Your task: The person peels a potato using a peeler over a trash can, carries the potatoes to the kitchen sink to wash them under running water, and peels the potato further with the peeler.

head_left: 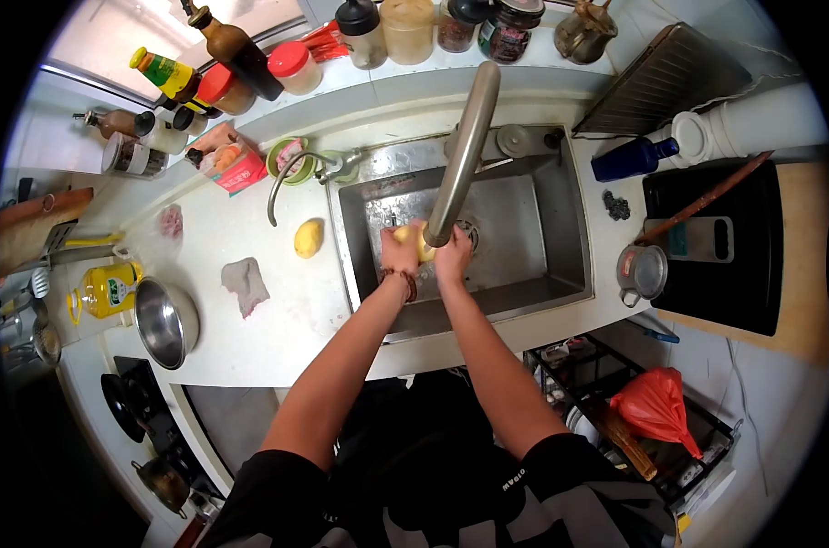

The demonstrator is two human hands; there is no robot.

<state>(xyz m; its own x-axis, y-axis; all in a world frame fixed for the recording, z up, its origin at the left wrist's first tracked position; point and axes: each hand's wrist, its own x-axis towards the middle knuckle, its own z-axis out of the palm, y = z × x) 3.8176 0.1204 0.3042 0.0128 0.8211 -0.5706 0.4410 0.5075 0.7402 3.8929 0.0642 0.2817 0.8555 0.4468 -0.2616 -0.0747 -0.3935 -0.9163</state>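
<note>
- In the head view, the left hand (399, 253) is bent closely around a yellow potato (425, 248), holding it from the left side, with the thumb toward the middle.
- The right hand (452, 258) closes on the same potato from the other side; a part of this grip is hidden behind the tap, so the exact place of each finger I cannot tell.
- The potato is between the two hands, over the left half of the sink (524, 247) and just by the end of the tap (467, 151). Its visible skin is smooth and pale yellow.
- The tap is a thick, round tube of dull grey metal. The sink is of metal also, rectangular, with a shiny wet bottom.
- On the left wrist there is a dark reddish bracelet (410, 286), which looks like made of round beads.
- On the white, smooth counter (314, 310), to the left of the sink, lies a second potato (309, 238), oval and yellow. Near to it is a grey cloth (245, 285), soft, flat and of irregular shape.
- Farther left stands a metal bowl (167, 322), round, polished and tilted, beside a clear plastic oil bottle (110, 289) with yellow content.
- To the right of the sink there is a blue bottle (634, 160), which lies on its side.
</note>
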